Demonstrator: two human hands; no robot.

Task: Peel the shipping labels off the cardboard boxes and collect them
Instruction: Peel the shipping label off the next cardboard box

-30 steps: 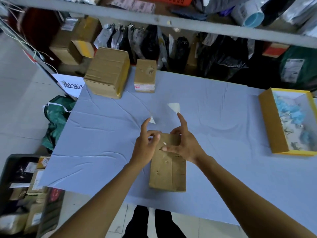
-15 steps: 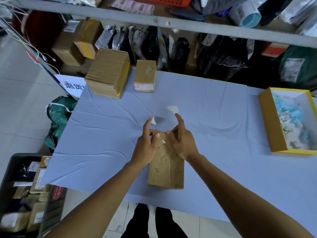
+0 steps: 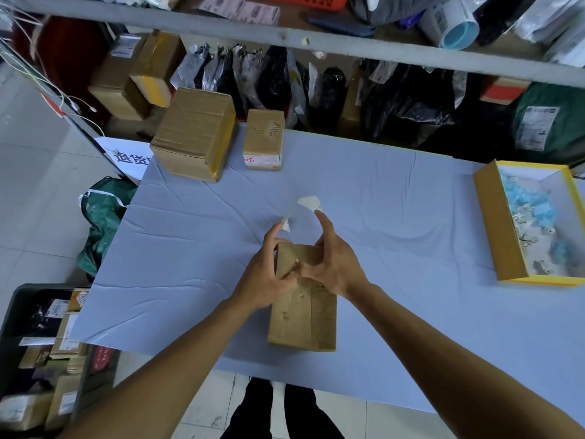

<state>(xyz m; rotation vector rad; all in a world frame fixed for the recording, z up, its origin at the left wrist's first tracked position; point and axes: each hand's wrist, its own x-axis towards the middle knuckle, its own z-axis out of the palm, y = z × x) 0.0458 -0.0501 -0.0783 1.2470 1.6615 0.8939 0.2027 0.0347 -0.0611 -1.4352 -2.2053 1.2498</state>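
Observation:
A brown cardboard box (image 3: 304, 315) lies lengthwise on the blue table cover (image 3: 395, 217) in front of me. My left hand (image 3: 267, 277) curls over the box's far left edge and holds it. My right hand (image 3: 335, 264) pinches a small white label remnant (image 3: 296, 260) on the box's top, thumb against fingers. Both index fingers stick up, a torn white label scrap (image 3: 309, 202) clinging to the right fingertip and a smaller scrap (image 3: 286, 225) to the left one. At the right stands a yellow open box (image 3: 493, 223) holding blue and white peeled scraps.
A large taped carton (image 3: 194, 134) and a small box (image 3: 264, 139) with a label on its front stand at the table's far left. Shelves with parcels and black bags run behind. A bin of parcels (image 3: 38, 359) and a green bag (image 3: 101, 217) sit on the floor at left.
Both hands have slid from the box's far end toward its middle and closed together on its top. The scraps on the raised index fingers have moved with them.

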